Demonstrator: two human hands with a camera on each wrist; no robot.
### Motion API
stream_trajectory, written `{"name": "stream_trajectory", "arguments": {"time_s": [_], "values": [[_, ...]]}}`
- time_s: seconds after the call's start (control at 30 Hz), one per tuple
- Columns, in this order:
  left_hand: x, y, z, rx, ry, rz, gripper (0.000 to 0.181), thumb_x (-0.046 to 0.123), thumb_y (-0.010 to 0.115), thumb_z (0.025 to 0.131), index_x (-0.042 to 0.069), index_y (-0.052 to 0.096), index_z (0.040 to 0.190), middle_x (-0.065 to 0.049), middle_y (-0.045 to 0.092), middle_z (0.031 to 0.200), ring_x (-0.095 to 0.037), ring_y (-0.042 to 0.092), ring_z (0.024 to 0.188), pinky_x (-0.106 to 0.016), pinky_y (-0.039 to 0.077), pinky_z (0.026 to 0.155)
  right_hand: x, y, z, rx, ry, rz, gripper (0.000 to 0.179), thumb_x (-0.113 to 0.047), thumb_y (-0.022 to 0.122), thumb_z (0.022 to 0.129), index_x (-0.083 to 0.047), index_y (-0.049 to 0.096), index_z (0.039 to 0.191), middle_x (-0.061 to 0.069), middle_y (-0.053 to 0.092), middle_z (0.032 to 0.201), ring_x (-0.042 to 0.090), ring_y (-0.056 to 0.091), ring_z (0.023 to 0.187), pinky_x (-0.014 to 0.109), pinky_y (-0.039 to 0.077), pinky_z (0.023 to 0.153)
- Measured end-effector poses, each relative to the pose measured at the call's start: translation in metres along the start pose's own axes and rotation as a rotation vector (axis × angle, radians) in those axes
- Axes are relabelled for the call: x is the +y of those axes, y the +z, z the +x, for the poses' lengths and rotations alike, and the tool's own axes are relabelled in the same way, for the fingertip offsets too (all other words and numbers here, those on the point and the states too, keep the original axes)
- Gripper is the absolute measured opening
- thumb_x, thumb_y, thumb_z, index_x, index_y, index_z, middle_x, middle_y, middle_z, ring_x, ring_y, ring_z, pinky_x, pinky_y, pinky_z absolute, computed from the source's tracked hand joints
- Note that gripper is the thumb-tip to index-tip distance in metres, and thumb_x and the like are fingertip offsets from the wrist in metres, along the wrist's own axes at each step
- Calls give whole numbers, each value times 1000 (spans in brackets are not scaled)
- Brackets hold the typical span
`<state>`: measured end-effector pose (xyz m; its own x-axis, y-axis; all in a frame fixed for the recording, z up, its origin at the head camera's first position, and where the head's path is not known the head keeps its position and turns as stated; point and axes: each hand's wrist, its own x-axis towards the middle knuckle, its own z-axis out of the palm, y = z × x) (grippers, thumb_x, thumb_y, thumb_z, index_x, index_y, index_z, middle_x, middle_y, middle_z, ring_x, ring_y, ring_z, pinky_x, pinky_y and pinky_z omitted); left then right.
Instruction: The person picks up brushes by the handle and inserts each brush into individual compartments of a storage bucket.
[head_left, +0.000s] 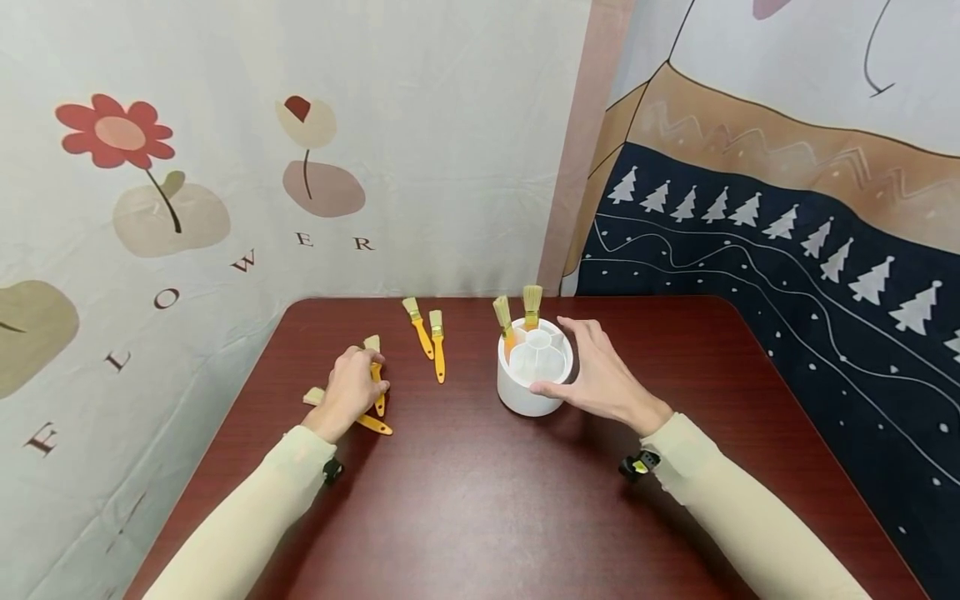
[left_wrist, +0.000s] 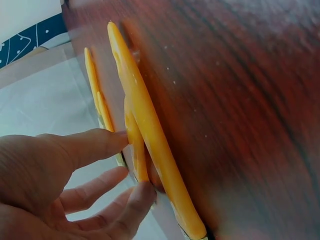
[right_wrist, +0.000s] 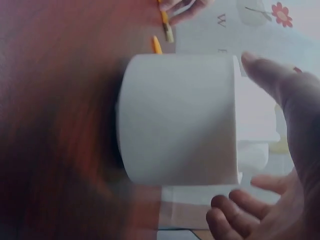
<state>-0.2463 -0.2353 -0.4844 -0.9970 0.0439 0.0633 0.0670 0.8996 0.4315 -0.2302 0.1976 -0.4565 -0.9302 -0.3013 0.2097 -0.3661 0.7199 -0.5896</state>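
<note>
My left hand [head_left: 349, 388] pinches the yellow handle of a paintbrush [head_left: 378, 402] lying on the table. In the left wrist view the thumb [left_wrist: 97, 145] and a fingertip meet that handle [left_wrist: 135, 145] from two sides. A second paintbrush [head_left: 375, 425] lies beneath the hand, its bristles showing at the wrist. Around the rim of a white round brush holder [head_left: 528, 396] with inner compartments, my right hand [head_left: 603, 375] spreads thumb and fingers. Two paintbrushes stand in the holder, bristles up: one leaning left [head_left: 503, 315], one at the back [head_left: 532, 307].
Two more paintbrushes, one slanted [head_left: 418, 328] and one straighter [head_left: 437, 346], lie side by side between the left hand and the holder. The dark red wooden table [head_left: 465, 500] ends at a flower-printed curtain [head_left: 450, 150] behind and a tree-patterned one [head_left: 750, 275] at right.
</note>
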Motion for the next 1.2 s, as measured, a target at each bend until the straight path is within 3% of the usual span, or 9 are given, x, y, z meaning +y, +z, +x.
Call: {"name": "stream_trajectory", "arguments": {"time_s": [0.23, 0.53, 1.03, 1.2], "values": [[-1, 0, 4, 12, 17, 3, 48, 4, 90, 99, -10, 73, 142, -36, 68, 138, -48, 68, 119, -60, 64, 102, 9, -10, 9, -89, -61, 26, 124, -65, 100, 85, -17, 37, 181, 14, 48, 174, 37, 49, 157, 71, 51, 127], [-2, -2, 7, 0, 29, -16, 52, -1, 89, 99, -10, 71, 147, -35, 71, 141, -45, 71, 117, -58, 66, 100, 16, -17, 19, -179, -90, 58, 124, -58, 102, 85, -19, 37, 182, 9, 49, 175, 33, 50, 156, 71, 53, 127], [-4, -3, 15, -45, 19, -105, 51, -9, 85, 99, -6, 72, 149, -31, 75, 149, -46, 79, 127, -56, 69, 106, 22, -14, 21, -166, -107, 48, 121, -54, 105, 83, -15, 42, 179, 10, 55, 169, 31, 55, 152, 68, 53, 128], [-3, -2, 19, -33, 11, -84, 46, -1, 85, 103, -5, 72, 148, -29, 76, 147, -44, 80, 126, -56, 69, 106, 23, -11, 22, -152, -109, 37, 121, -58, 104, 84, -15, 42, 179, 11, 56, 169, 31, 57, 151, 68, 54, 127]]}}
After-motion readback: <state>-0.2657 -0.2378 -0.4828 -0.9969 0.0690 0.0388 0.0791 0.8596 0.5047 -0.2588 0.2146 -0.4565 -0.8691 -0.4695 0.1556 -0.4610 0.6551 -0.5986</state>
